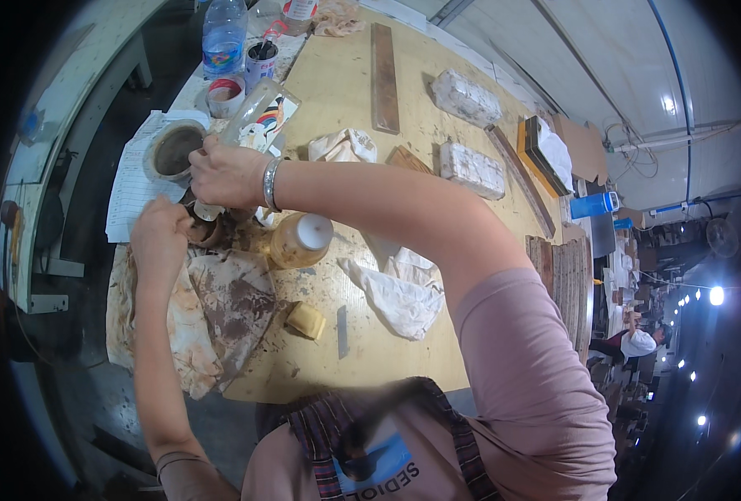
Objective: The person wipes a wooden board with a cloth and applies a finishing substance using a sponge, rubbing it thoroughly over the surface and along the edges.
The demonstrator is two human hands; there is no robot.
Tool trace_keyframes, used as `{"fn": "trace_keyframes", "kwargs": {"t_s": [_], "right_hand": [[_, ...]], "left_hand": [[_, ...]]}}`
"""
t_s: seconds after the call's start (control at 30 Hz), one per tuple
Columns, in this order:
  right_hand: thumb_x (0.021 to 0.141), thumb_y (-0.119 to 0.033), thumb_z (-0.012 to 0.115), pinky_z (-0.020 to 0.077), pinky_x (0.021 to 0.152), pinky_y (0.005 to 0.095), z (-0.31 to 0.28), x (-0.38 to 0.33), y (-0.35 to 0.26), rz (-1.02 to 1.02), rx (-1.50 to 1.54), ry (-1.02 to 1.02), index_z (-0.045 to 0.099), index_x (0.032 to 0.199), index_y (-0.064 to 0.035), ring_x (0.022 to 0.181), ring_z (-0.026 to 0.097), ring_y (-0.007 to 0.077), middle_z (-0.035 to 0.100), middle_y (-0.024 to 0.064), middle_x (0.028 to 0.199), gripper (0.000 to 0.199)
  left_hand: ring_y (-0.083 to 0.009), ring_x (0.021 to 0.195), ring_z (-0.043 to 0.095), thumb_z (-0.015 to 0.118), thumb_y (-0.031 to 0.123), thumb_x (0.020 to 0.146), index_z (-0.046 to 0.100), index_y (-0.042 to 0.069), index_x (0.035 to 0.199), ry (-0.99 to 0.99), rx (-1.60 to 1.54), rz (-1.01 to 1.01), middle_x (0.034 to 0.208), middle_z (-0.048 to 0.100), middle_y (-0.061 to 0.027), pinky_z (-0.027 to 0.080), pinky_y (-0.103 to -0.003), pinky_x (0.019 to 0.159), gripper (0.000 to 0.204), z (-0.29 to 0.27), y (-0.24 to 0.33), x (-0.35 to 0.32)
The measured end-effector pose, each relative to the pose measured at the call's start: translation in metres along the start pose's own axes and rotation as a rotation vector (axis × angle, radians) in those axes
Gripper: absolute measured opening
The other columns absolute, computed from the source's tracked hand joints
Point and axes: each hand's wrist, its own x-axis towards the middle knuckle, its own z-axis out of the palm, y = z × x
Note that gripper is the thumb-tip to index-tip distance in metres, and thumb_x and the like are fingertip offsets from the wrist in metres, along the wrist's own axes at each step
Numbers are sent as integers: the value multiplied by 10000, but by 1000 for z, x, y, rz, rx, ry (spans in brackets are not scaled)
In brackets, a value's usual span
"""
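My right hand (229, 173), with a silver bracelet at the wrist, reaches across to the left end of the table. Its fingers are curled closed beside a round bowl with a grey-brown inside (178, 151). Under it shows a small pale flat piece (209, 212); whether the fingers grip it I cannot tell. My left hand (160, 238) is closed at the edge of a small dark brown cup (204, 235). What lies between its fingers is hidden. Written paper sheets (128, 196) lie under the bowl. A jar with a white lid (304, 238) stands right of the cup.
Brown-stained cloths (195, 317) hang over the near left edge. White rags (400, 301), a yellow sponge (306, 321) and a grey metal strip (343, 332) lie nearby. Farther off are a water bottle (224, 37), wrapped blocks (466, 96) and a wooden bar (384, 79).
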Motion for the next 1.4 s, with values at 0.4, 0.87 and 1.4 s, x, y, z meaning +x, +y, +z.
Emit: {"fn": "trace_keyframes", "kwargs": {"t_s": [0.4, 0.87, 1.4], "right_hand": [[739, -258, 646, 433, 695, 351, -6, -1, 1, 1, 25, -62, 711, 756, -153, 842, 594, 180, 672, -29, 799, 125], [631, -270, 696, 474, 584, 417, -5, -1, -1, -7, 169, -193, 711, 714, -119, 719, 620, 241, 659, 76, 737, 173], [628, -245, 700, 527, 626, 459, -6, 5, 2, 24, 314, -259, 714, 684, -123, 742, 671, 276, 681, 99, 727, 135]], "left_hand": [[-352, 820, 601, 717, 94, 752, 686, 32, 774, 39, 44, -58, 844, 592, -131, 454, -458, 697, 73, -2, 2, 1], [-362, 802, 610, 715, 135, 784, 692, 45, 801, -11, 2, -123, 845, 595, -131, 453, -461, 683, 95, -4, -2, 0], [-363, 796, 609, 721, 136, 781, 693, 49, 817, -38, -10, -145, 843, 592, -125, 451, -472, 685, 98, -9, 3, -5]]}}
